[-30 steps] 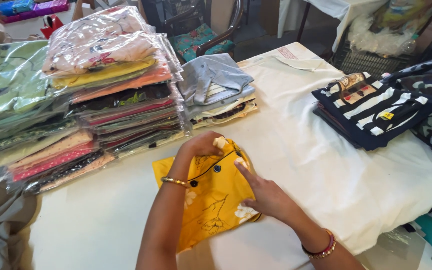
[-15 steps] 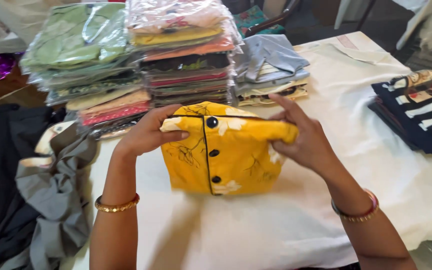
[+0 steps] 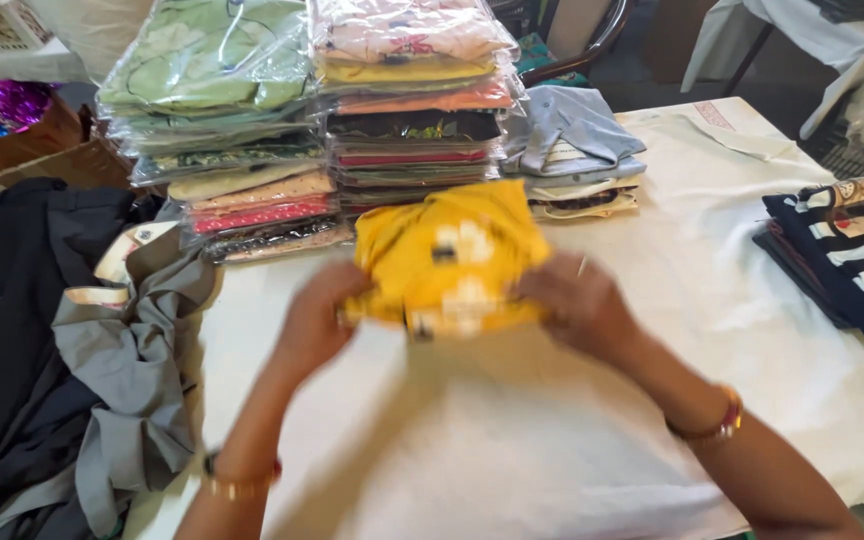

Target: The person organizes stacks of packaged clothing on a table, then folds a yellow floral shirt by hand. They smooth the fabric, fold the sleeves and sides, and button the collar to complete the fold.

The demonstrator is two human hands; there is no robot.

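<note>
Both hands held a folded yellow garment with pale printed patches just above the white-covered table, in front of the stacks of plastic-wrapped clothes. The left hand gripped the garment's left edge and the right hand its right edge; the fingers seemed curled and pinching the cloth, though motion blur made it hard to tell how each finger lay. A folded grey shirt topped a low pile just behind the garment, a heap of grey and dark fabric hung off the table's left side, and a stack of navy striped shirts lay well apart at the right. To handle the bundle well, I judged that both edges needed an even grip, with the folds kept square so nothing slipped loose. Half a second earlier the garment had faced the camera with its dark buttons showing in a row and the hands high on its top corners; now it was turned flatter, the buttons hardly visible, and the hands had dropped to its sides.
</note>
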